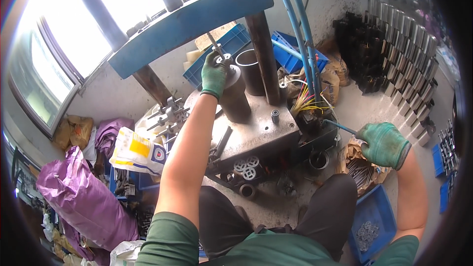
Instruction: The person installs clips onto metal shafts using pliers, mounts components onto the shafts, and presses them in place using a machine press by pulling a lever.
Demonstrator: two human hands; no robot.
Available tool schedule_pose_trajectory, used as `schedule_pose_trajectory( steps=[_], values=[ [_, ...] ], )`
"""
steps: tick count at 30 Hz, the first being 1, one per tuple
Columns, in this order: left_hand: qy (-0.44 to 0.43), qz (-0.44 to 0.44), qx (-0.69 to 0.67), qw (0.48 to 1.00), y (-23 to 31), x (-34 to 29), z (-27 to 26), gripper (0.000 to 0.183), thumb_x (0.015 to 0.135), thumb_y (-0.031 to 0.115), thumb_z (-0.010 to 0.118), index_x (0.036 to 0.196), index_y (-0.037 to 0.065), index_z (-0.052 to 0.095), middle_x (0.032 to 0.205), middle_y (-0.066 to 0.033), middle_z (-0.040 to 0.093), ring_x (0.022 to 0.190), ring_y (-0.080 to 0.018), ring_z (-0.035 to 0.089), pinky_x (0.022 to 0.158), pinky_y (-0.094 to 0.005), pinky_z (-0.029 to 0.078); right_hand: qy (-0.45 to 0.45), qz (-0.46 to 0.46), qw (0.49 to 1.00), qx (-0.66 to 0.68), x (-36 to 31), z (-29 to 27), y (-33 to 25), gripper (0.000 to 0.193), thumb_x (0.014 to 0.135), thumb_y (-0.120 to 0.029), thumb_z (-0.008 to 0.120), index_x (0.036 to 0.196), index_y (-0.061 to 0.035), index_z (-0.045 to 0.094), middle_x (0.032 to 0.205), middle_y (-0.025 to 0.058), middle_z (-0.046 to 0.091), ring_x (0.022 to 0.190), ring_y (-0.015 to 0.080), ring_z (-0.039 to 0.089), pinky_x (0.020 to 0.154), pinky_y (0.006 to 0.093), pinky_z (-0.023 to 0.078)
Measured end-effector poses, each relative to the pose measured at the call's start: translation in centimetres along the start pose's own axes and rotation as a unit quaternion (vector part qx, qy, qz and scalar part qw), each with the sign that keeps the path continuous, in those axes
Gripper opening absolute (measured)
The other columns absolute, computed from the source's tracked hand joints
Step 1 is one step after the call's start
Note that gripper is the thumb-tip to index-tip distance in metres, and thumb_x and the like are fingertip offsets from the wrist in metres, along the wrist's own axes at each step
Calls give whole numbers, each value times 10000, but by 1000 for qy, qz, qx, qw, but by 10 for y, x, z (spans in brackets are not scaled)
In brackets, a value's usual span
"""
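My left hand [215, 76], in a green glove, is closed on a round metal part with holes [223, 58] at the top of a thick steel cylinder [235, 101]. A thin metal shaft [215, 42] stands up from this part beneath the press's blue crossbeam [197, 22]. The left fingertips are partly hidden behind the part. Far to the right, my right hand [384, 145], also gloved in green, is wrapped round the outer end of a blue lever [341, 127]. The lever runs left toward the machine's side.
A wider open tube [249, 71] and a press column [265, 59] stand right of the cylinder. On the metal bed [256, 135] are a small bushing [275, 116] and a dark bar [223, 141]. Several round holed plates [249, 173] lie below. Metal sleeves [401, 64] are stacked at right.
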State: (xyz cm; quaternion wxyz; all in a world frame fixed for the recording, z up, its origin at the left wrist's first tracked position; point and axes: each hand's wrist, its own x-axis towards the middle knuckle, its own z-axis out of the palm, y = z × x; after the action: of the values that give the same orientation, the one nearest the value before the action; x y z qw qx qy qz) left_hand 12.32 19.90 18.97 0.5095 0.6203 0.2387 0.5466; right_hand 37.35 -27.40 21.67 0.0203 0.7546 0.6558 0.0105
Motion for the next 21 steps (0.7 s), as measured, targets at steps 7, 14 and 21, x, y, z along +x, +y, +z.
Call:
schedule_pose_trajectory(
  steps=[7, 14, 21],
  values=[
    [1, -23, -24, 999, -8, 5, -4, 498, 909, -34, 771, 1364, 77, 599, 1055, -81, 729, 838, -141, 691, 698, -279, 566, 17, -15, 999, 42, -9, 0, -15, 297, 830, -199, 620, 1048, -64, 770, 955, 207, 753, 863, 385, 744, 785, 496, 601],
    [12, 25, 80, 996, -11, 5, -2, 505, 915, 66, 837, 1359, 95, 600, 882, -65, 712, 655, -112, 649, 569, -283, 539, -48, 0, 994, 100, -39, 31, -20, 309, 826, -212, 650, 1070, -89, 794, 897, 205, 750, 839, 410, 732, 797, 512, 589],
    [7, 41, 113, 993, -13, 5, -1, 487, 928, 74, 822, 1360, 105, 599, 833, -60, 711, 645, -104, 655, 581, -284, 548, -23, 10, 991, 133, -63, 60, -24, 276, 827, -195, 654, 1034, -79, 795, 962, 180, 744, 887, 410, 720, 822, 510, 578]
  ],
)
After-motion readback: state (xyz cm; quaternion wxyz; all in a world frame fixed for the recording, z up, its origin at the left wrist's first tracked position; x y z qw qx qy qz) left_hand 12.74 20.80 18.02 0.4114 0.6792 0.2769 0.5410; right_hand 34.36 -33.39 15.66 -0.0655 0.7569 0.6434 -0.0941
